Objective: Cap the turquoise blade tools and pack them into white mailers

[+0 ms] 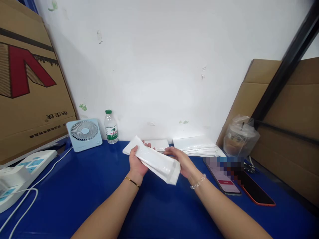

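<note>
A long, glossy white plastic packet (157, 159) lies slanted above the blue table, its near end wide and folded. My left hand (139, 161) grips it around the middle, thumb on top and fingertips showing past the far edge. On the other side, my right hand (181, 161) is beside the packet's right end, fingers stretched out behind its far edge. Its thumb is hidden, and whether it touches the packet is unclear. Behind the hands, a flat white packet (157, 144) rests by the wall, with a stack of white packets (195, 145) to its right.
Along the wall stand a light blue fan (84, 132) and a water bottle (111, 127). A power strip (32, 166) with white cables occupies the left. Two phones (225, 181) and a bagged drink cup (239, 137) are at right. Cardboard boxes (30, 76) flank the blue table (74, 186).
</note>
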The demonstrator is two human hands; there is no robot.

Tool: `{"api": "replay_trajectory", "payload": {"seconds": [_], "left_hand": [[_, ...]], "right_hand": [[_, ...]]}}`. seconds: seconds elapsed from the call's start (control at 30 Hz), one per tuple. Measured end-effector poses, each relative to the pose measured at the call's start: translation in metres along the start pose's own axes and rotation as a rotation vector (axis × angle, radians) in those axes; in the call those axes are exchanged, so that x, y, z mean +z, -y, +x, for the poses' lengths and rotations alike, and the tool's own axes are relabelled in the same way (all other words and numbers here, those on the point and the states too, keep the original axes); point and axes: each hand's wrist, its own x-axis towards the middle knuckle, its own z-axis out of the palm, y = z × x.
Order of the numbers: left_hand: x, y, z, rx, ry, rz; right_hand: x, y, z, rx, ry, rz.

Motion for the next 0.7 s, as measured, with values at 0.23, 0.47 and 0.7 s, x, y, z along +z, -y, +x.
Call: {"api": "replay_trajectory", "payload": {"seconds": [0.23,0.47,0.7], "left_hand": [[-0.011,-0.026,0.019,0.148,-0.174,-0.092],[-0.014,-0.031,0.024,0.136,-0.212,-0.083],[0.018,-0.011,0.003,0.360,-0.236,0.073]], "right_hand": [[-0.003,0.003,-0.033,-0.813,-0.170,-0.721],[0.003,0.007,-0.041,-0.946,0.014,-1.041],[0.014,-0.029,-0.005,-0.053,-0.244,0.247]]}}
